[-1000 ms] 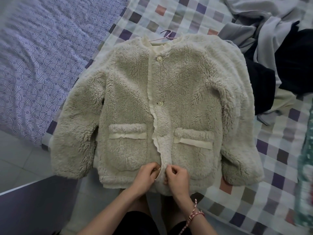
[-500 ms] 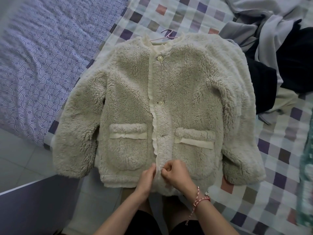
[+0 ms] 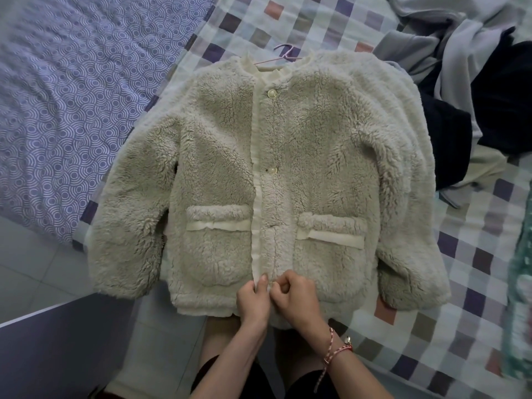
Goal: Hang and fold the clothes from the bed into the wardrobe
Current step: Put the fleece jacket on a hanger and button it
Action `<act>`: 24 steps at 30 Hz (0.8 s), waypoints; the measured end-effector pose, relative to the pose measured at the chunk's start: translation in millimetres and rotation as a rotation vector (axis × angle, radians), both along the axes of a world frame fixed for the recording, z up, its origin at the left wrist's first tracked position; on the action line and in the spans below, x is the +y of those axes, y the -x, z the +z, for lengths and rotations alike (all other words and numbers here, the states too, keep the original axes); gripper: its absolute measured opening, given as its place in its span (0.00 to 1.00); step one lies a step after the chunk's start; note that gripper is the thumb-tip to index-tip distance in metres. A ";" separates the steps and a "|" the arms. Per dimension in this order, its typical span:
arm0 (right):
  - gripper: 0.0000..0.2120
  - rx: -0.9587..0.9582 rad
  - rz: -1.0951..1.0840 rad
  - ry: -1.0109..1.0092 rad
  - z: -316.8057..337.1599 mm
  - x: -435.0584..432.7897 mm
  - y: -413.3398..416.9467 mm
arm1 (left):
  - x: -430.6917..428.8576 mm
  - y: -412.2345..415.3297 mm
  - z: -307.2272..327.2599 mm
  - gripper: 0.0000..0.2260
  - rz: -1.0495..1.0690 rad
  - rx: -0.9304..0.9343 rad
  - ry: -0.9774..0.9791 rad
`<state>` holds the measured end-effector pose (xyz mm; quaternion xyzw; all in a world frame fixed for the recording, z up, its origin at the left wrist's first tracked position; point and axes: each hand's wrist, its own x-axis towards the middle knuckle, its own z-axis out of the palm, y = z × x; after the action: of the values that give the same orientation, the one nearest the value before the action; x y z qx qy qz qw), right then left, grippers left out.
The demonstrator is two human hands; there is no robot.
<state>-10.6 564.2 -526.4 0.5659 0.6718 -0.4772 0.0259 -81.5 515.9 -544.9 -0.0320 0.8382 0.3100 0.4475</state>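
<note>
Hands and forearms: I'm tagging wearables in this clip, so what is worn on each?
Both forearms are bare, with no sleeves in view. The right hand has a red-and-white braided cord bracelet at its wrist, with a small charm and a loose dangling tail. The left hand wears nothing visible.

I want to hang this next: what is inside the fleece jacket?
A pink hanger: its hook and a little of its arms show at the collar of the fleece jacket. The rest is covered by the fleece.

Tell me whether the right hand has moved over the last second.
Yes, slightly: the right hand has closed in toward the fleece jacket's front edge, now meeting the left hand there.
</note>
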 end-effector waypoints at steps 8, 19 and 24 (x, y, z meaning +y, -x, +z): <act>0.12 0.270 -0.727 0.686 14.3 6.6 -1.1 | -5.1 5.8 8.6 0.11 -0.029 -0.137 -0.154; 0.07 0.178 -0.429 0.506 12.2 13.3 1.0 | -4.1 15.0 25.2 0.13 -0.141 -0.229 -0.193; 0.08 0.057 -0.046 0.141 3.1 9.1 -11.5 | 0.7 23.0 21.7 0.13 -0.244 -0.222 -0.144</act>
<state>0.8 573.2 -523.3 0.5643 0.6238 -0.5396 0.0355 -104.5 516.6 -523.2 0.0683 0.7569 0.3072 0.5727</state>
